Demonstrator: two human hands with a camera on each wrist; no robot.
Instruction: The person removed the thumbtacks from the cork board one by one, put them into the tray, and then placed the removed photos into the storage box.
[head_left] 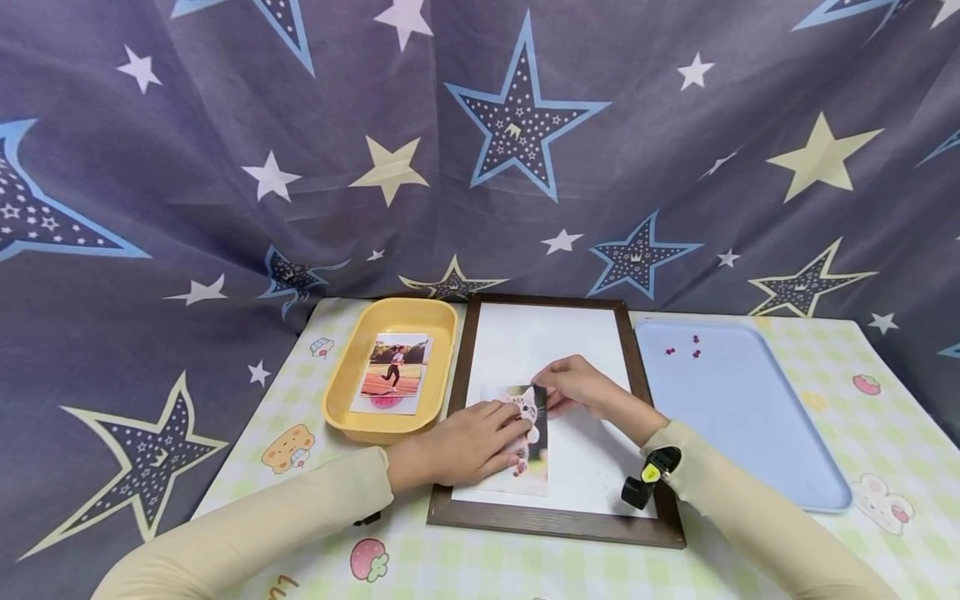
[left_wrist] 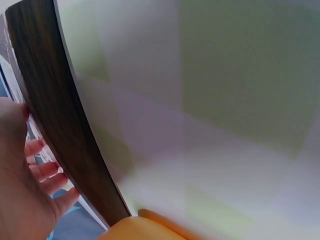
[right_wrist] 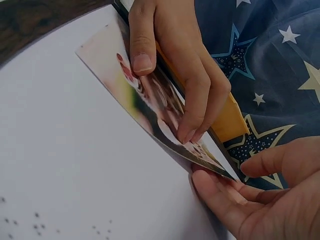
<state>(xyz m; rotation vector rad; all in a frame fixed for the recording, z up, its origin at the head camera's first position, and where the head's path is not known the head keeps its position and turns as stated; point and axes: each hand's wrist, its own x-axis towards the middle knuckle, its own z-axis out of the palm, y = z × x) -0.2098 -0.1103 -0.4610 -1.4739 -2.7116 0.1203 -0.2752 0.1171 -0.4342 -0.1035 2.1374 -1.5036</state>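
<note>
A photo of a white cat (head_left: 536,479) lies upright on the white board (head_left: 555,333) inside a dark brown wooden frame. My left hand (head_left: 480,442) rests over its left half, fingers spread on the print. In the right wrist view the left fingertips press down on the photo (right_wrist: 145,107), whose long edge stands slightly off the board. My right hand (head_left: 581,387) holds the photo's upper right corner between thumb and fingers. The left wrist view shows the left hand (left_wrist: 25,170) beside the frame's brown side rail (left_wrist: 65,115).
Left of the frame stands a yellow tray (head_left: 341,400) with several prints, a running person on top (head_left: 393,371). To the right, a light blue tray (head_left: 742,425) bears three red push pins (head_left: 696,353). A star-patterned curtain (head_left: 300,167) hangs behind the checked tablecloth (head_left: 255,500).
</note>
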